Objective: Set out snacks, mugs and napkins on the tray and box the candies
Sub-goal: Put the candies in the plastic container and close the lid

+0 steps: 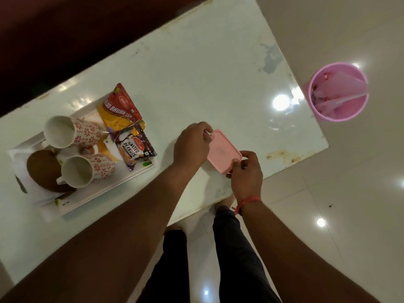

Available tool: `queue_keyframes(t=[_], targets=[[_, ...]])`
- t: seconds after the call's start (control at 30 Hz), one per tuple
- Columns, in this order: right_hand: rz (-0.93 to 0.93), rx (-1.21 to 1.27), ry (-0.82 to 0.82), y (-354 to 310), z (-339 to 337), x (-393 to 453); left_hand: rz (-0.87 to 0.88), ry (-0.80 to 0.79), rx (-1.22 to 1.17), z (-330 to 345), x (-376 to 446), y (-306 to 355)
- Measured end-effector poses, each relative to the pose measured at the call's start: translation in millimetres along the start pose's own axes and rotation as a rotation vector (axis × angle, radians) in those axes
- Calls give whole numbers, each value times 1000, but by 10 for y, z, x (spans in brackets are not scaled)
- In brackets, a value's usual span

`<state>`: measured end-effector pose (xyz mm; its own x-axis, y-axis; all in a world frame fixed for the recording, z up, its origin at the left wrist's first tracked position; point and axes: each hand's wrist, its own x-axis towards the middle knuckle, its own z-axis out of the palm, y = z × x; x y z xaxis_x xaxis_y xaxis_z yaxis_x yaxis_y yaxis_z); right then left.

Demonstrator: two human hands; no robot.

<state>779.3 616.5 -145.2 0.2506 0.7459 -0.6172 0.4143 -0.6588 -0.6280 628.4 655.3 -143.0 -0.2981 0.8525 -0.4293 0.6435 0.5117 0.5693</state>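
Observation:
A pink lidded box lies on the white table near its front edge. My left hand grips the box's far left corner and my right hand pinches its near right corner. To the left stands a white tray. On it lie two white mugs with a red flower pattern, one at the back and one nearer, a red and yellow snack packet, a salted peanuts packet and printed napkins. The box's contents are hidden by the lid.
A pink bin holding plastic bags stands on the glossy tiled floor beyond the table's right end. A dark sofa or wall borders the table's far side. My legs stand at the table's front edge.

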Motion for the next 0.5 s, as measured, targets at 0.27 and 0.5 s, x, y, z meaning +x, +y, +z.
queue_keyframes(t=[0.27,0.5], targets=[[68,208,-195,-831,763,210,97,42,229,-824,840,-183],[131,230,-237,-1091,1007,233,100,93,275,-1002,1024,-294]])
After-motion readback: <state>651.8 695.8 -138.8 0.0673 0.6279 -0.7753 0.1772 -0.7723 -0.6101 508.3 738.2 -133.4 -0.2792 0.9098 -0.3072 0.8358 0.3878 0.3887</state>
